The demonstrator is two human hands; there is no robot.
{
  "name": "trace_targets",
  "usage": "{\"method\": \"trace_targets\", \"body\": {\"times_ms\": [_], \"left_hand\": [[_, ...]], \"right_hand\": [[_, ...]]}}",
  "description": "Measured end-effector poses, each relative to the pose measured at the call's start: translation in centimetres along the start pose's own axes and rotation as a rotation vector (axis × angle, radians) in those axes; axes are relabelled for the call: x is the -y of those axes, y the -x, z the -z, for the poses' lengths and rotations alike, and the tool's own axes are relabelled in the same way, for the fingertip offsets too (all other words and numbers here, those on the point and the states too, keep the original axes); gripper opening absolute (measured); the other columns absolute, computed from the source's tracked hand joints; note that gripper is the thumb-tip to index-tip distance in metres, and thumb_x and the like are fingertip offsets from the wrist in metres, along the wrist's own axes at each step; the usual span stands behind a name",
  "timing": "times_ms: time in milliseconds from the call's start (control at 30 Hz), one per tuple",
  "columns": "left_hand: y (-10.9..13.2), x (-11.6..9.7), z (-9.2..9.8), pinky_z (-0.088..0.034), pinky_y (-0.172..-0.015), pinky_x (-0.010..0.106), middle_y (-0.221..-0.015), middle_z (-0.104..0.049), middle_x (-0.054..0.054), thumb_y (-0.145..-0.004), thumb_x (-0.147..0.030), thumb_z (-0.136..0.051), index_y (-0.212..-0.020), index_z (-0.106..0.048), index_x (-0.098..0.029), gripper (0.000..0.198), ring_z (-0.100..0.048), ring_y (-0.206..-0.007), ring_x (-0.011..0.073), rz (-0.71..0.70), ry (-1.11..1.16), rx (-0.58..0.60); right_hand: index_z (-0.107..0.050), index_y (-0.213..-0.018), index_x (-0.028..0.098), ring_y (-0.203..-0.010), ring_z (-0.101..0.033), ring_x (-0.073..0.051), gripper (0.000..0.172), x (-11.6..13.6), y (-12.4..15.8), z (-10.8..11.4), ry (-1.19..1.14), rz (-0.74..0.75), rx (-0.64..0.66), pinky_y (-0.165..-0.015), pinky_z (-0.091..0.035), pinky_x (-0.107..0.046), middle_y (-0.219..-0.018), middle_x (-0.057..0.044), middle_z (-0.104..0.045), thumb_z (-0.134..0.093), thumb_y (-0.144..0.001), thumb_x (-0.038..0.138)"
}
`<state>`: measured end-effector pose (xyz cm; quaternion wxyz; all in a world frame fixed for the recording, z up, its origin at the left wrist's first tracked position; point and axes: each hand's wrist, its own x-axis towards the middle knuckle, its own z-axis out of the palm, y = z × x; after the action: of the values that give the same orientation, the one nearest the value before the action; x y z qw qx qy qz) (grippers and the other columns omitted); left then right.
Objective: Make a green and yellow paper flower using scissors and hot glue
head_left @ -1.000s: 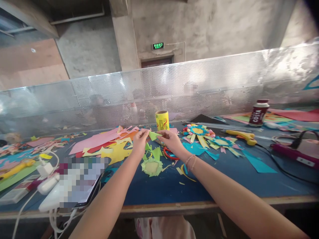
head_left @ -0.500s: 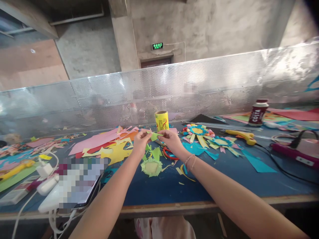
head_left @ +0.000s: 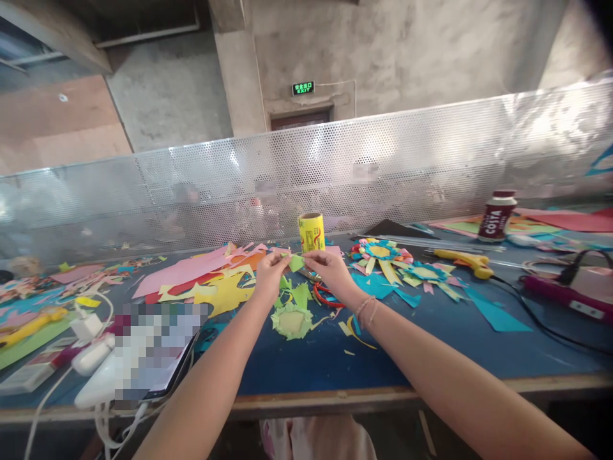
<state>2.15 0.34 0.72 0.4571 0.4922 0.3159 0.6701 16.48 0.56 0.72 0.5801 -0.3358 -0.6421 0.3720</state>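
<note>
My left hand point(head_left: 274, 267) and my right hand point(head_left: 326, 266) face each other over the blue table point(head_left: 306, 370), pinching a small piece of light green paper point(head_left: 296, 263) between them. Fingertips of both hands are closed on its two ends. Beneath lie loose green paper scraps point(head_left: 297, 295) and a pale green round paper rosette point(head_left: 290, 321) with a pleated edge. A pair of red-handled scissors point(head_left: 327, 296) lies partly hidden under my right hand. Just behind the hands stands a yellow cardboard tube point(head_left: 311, 232).
On the right are paper flowers point(head_left: 382, 250), a yellow glue gun point(head_left: 464, 260), a purple power strip point(head_left: 569, 299) and a dark red bottle point(head_left: 498, 217). Pink paper point(head_left: 191, 271) and yellow paper point(head_left: 220, 292) lie left. A tablet point(head_left: 175, 358) with cables sits at front left. A perforated metal screen point(head_left: 306, 172) stands behind.
The green paper between my fingers has shifted slightly and shows more of its face. Both hands stay in nearly the same place.
</note>
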Motion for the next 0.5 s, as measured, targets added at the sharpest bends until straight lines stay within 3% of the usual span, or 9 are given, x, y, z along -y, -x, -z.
{"method": "trace_targets", "body": {"times_ms": [233,500], "left_hand": [[-0.07,0.29,0.10,-0.045,-0.063,0.024,-0.065,-0.060,0.000,-0.059,-0.026,-0.071,-0.067,-0.061,-0.014,0.018,-0.056,-0.059,0.0100,0.009,-0.010,-0.009],[-0.04,0.33,0.16,-0.047,-0.066,0.027,-0.066,-0.063,0.002,-0.058,-0.027,-0.073,-0.066,-0.063,-0.014,0.019,-0.058,-0.061,0.0118,0.017,-0.007,0.002]], "right_hand": [[-0.069,-0.078,0.016,-0.066,-0.062,-0.013,0.016,0.09,-0.18,0.10,-0.047,-0.082,-0.003,-0.072,-0.052,-0.031,-0.071,-0.002,-0.068,-0.064,-0.066,0.027],[-0.070,-0.072,0.016,-0.059,-0.061,-0.010,0.014,-0.48,-0.32,0.38,-0.261,-0.223,0.001,-0.068,-0.053,-0.026,-0.065,-0.001,-0.067,-0.071,-0.060,0.023]]}}
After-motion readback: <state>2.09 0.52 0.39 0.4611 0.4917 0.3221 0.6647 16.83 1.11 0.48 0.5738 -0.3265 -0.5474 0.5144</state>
